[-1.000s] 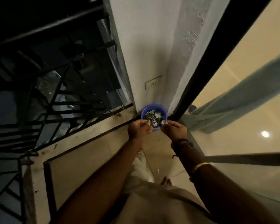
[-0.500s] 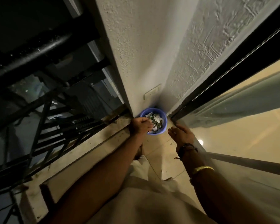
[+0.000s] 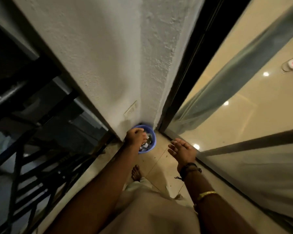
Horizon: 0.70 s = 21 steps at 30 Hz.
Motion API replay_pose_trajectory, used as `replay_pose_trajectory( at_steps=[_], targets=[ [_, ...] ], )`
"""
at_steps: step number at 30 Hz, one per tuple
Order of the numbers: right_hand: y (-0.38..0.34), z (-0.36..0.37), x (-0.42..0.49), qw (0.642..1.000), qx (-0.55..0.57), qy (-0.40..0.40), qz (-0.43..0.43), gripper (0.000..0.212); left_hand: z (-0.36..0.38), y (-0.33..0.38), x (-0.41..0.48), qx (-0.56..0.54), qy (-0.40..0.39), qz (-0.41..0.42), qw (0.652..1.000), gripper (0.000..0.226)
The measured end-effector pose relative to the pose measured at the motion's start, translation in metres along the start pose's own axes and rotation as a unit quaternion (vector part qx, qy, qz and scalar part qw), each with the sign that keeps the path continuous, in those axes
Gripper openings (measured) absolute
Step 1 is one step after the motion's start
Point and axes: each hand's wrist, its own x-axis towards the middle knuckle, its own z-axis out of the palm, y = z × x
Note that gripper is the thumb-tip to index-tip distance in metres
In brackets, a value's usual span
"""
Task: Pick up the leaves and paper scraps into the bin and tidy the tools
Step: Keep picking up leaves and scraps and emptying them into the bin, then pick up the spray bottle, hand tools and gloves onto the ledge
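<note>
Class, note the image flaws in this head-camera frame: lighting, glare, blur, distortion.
Head view: dim, warm lighting; glare spots on the glossy floor; wide-angle distortion slants the wall and railing; blur softens the left hand at the blue bin and the open right hand.

Round blue plastic bin (image 3: 154, 141) wedged in corner: white textured wall (image 3: 108, 65) behind, black door frame (image 3: 179, 92) right. Approach open over beige tiled floor (image 3: 159, 159).
</note>
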Motion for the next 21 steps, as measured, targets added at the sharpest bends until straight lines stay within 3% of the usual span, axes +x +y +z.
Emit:
replay_pose_trajectory(
  at_steps=[7, 14, 21],
  targets=[
    [-0.019, -0.082, -0.007, 0.993, 0.101, 0.041, -0.048, 0.018, 0.084, -0.002, -0.078, 0.109, -0.196, 0.067, 0.972, 0.016],
    [-0.028, -0.204, -0.034, 0.973, 0.191, 0.092, -0.087, 0.019, 0.163, -0.050, -0.171, 0.187, -0.283, 0.107, 0.935, 0.014],
    [-0.013, -0.342, -0.074, 0.924, 0.293, 0.210, -0.128, 0.017, 0.259, -0.124, -0.269, 0.299, -0.424, 0.125, 0.846, 0.014]
  ],
)
